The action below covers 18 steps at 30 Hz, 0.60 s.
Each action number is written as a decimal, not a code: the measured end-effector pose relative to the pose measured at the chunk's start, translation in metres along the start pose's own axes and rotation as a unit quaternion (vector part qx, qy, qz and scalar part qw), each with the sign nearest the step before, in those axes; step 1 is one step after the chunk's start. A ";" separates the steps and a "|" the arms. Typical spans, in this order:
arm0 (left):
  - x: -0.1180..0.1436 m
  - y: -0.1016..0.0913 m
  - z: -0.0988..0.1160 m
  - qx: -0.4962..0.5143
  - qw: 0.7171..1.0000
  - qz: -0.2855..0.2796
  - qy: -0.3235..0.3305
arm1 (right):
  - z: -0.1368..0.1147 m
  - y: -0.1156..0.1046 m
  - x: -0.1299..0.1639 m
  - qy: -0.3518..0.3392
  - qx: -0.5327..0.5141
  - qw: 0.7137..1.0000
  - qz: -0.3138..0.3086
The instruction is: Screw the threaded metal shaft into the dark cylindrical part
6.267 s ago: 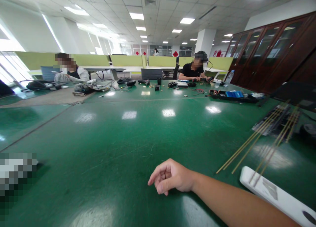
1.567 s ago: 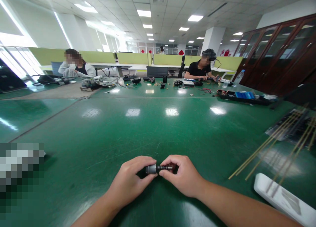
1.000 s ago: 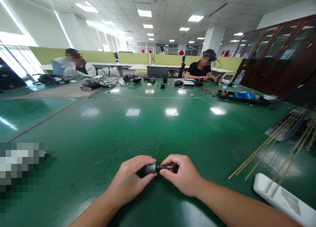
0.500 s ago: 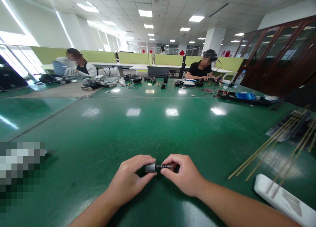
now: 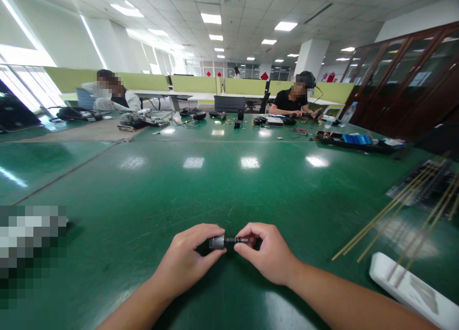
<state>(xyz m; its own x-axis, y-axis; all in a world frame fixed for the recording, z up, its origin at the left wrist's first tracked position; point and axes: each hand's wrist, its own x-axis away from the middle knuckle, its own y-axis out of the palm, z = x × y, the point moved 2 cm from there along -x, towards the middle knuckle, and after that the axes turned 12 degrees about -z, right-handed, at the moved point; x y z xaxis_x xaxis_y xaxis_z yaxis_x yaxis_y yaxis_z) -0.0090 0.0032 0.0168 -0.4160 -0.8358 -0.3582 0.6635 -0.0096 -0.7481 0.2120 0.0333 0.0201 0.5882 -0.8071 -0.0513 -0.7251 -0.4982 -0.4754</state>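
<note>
A small grey metal cylinder (image 5: 217, 242) with a dark threaded rod (image 5: 236, 240) sticking out of its right end is held just above the green table (image 5: 201, 186). My left hand (image 5: 186, 263) pinches the cylinder between thumb and fingers. My right hand (image 5: 267, 256) pinches the far end of the threaded rod. Both hands meet near the table's front edge, at the middle of the view.
Several thin brass rods (image 5: 390, 210) lie at the right, their ends over a white flat device (image 5: 412, 289). A dark board (image 5: 426, 181) sits further right. A blurred-out object (image 5: 30, 229) lies at left. Two people sit at the far side among tools and parts.
My left hand came into view and both hands now hold the cylinder and rod; 6.3 s ago only my right hand rested on the table. Over the last second, almost nothing moved.
</note>
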 end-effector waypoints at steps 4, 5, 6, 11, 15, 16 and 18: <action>0.000 -0.002 -0.001 -0.003 1.000 0.000 0.001 | 0.000 -0.001 0.000 0.000 0.001 1.000 0.006; 0.001 -0.002 -0.001 -0.005 1.000 0.002 0.000 | 0.000 -0.001 0.000 0.000 0.002 1.000 0.008; 0.001 -0.002 -0.002 -0.008 1.000 0.002 -0.001 | 0.000 -0.001 0.000 0.001 0.003 1.000 0.010; 0.003 -0.002 -0.004 -0.018 1.000 -0.001 -0.010 | -0.002 -0.003 0.001 0.003 0.004 1.000 0.013; 0.004 -0.001 -0.006 -0.018 1.000 -0.002 -0.010 | -0.002 -0.002 0.001 0.004 0.003 1.000 0.015; 0.004 -0.001 -0.006 -0.018 1.000 -0.001 -0.010 | -0.002 -0.002 0.001 0.004 0.001 1.000 0.015; 0.004 -0.001 -0.007 -0.019 1.000 0.001 -0.010 | -0.001 -0.002 0.001 0.006 -0.004 1.000 0.015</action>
<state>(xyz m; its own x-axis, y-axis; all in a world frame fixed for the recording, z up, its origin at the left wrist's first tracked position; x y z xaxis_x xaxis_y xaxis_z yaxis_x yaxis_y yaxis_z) -0.0156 0.0039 0.0126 -0.4017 -0.8470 -0.3482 0.6403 0.0121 -0.7680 0.2133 0.0335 0.0224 0.5620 -0.8253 -0.0555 -0.7450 -0.4758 -0.4675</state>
